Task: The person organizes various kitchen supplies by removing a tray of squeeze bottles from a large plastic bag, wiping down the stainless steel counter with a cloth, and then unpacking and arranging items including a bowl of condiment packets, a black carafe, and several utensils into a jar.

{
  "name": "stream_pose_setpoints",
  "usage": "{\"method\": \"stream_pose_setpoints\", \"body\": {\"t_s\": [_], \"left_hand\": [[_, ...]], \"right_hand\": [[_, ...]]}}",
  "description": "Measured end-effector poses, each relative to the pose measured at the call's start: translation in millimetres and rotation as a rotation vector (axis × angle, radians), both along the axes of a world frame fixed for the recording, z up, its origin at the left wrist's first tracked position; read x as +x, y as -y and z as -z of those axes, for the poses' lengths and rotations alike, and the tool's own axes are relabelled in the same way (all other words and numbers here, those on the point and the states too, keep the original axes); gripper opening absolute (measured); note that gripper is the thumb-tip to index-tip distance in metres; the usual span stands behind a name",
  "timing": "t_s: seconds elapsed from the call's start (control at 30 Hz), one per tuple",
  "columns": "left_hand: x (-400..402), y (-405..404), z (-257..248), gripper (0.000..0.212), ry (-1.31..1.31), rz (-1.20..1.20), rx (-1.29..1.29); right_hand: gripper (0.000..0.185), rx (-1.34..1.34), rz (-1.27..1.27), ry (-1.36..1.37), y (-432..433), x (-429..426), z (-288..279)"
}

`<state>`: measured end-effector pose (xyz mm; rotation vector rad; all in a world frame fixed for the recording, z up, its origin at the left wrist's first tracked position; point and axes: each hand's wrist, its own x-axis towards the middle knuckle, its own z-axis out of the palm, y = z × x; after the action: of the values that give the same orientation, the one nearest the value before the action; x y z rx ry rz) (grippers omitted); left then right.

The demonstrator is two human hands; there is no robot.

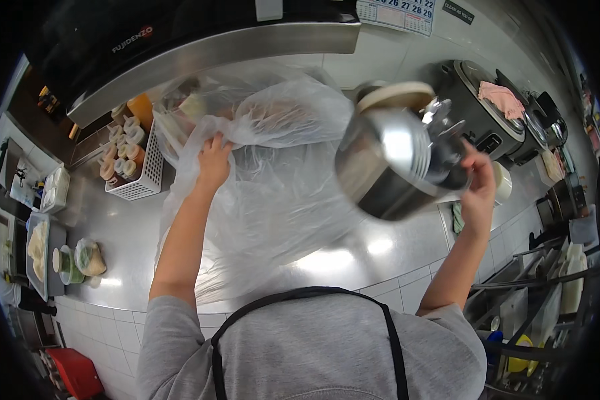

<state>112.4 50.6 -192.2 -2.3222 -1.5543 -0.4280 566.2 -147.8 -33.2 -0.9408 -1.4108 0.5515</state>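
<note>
A large sheet or bag of clear plastic (285, 195) lies spread and crumpled over the steel worktable, bunched towards the back. My left hand (215, 162) grips its bunched upper left part, fingertips in the folds. Off to the right, my right hand (480, 185) holds a shiny cylindrical metal container (380, 165) by its right end. The container is tilted on its side above the table and blurred by motion. A cream-coloured round rim (395, 95) shows at its upper edge; whether it belongs to the container cannot be told.
A white plastic basket (152, 167) of squeeze bottles stands left of the plastic. Further left are a bagged item (91, 257) and a grey tub (55, 280). A black appliance with a steel edge (220, 60) overhangs the back. Dark cookers (485, 115) stand at right, a rack (530, 300) below.
</note>
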Motion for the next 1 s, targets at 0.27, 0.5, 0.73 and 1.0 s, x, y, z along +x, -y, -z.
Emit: {"method": "stream_pose_setpoints", "body": {"t_s": [0.27, 0.5, 0.73, 1.0], "left_hand": [[2, 56, -20, 0.068, 0.077, -0.002, -0.129], [-6, 72, -18, 0.074, 0.182, 0.024, -0.109], [-9, 86, -26, 0.075, 0.164, -0.066, -0.202], [6, 61, -42, 0.068, 0.137, -0.056, 0.076]], "right_hand": [[0.037, 0.070, 0.544, 0.256, -146, 92, 27], [0.046, -0.132, 0.967, 0.438, -267, 132, 91], [0.047, -0.364, 1.091, 0.097, -326, 138, 162], [0.054, -0.029, 1.065, 0.107, -306, 147, 142]]}}
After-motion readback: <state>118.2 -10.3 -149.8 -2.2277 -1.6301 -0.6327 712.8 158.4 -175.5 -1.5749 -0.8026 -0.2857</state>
